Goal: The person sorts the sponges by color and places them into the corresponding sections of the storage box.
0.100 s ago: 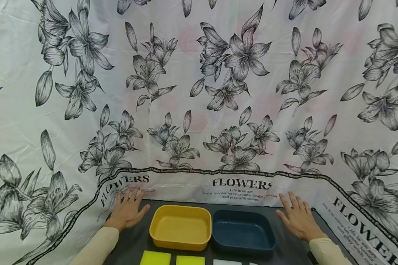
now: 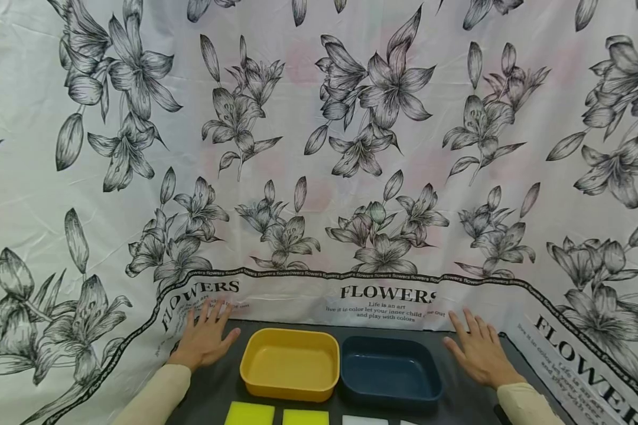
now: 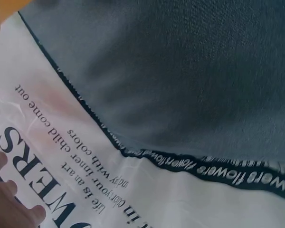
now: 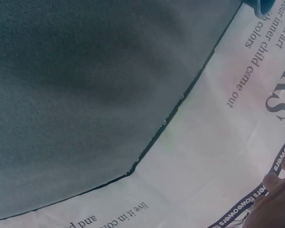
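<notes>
My left hand [image 2: 204, 337] is spread flat with straight fingers, left of a yellow rectangular dish [image 2: 289, 365]. On the other side, my right hand [image 2: 479, 352] has its fingers spread too, to the right of a dark blue dish [image 2: 390, 369]. Neither hand holds anything. The two dishes stand side by side on a dark grey table, with nothing inside them. In the left wrist view the fingertips of the left hand [image 3: 12, 204] show at the lower left; in the right wrist view, the right hand [image 4: 275, 202] appears at the lower right.
Two yellow blocks [image 2: 250, 414] and white pieces [image 2: 365, 420] lie at the near edge of view, partly cut off. A white curtain [image 2: 298, 236] printed with grey flowers hangs behind and around the table [image 2: 223, 383].
</notes>
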The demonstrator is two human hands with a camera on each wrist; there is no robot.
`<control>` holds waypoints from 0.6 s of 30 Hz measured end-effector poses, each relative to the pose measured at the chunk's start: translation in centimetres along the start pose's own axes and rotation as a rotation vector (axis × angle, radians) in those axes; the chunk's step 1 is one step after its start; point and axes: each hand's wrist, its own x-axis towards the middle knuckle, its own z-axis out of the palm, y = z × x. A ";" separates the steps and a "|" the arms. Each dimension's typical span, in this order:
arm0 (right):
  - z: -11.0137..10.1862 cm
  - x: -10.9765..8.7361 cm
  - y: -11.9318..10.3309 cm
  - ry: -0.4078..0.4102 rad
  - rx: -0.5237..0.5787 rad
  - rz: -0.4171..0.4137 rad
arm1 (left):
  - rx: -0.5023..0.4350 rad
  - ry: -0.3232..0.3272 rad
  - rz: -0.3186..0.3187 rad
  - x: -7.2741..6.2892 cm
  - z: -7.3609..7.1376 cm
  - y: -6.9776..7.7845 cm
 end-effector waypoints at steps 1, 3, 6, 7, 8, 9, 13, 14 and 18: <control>-0.1 -0.1 0.1 0.005 0.000 0.002 | -0.015 0.005 0.001 0.2 0.1 0.1; -0.4 -0.5 0.3 0.019 -0.005 0.001 | -0.081 0.009 -0.013 0.6 0.6 0.3; -1.1 -1.7 0.4 0.057 -0.003 -0.032 | -0.231 0.026 -0.035 1.5 1.6 0.8; -1.3 -2.2 0.4 0.067 -0.002 -0.045 | -0.286 0.032 -0.041 1.8 1.9 1.1; -1.5 -2.8 0.4 0.077 0.001 -0.062 | -0.340 0.032 -0.055 2.2 2.4 1.3; -1.8 -3.5 0.3 0.085 0.004 -0.078 | -0.390 0.031 -0.062 2.5 2.7 1.6; -2.5 -6.2 -0.5 0.119 0.000 -0.139 | -0.542 0.012 -0.101 3.8 4.1 2.7; -2.6 -6.9 -0.8 0.138 -0.006 -0.163 | -0.567 0.005 -0.109 4.1 4.4 2.9; -2.4 -9.1 -1.4 0.135 -0.026 -0.248 | -0.640 -0.046 -0.149 4.8 5.3 3.7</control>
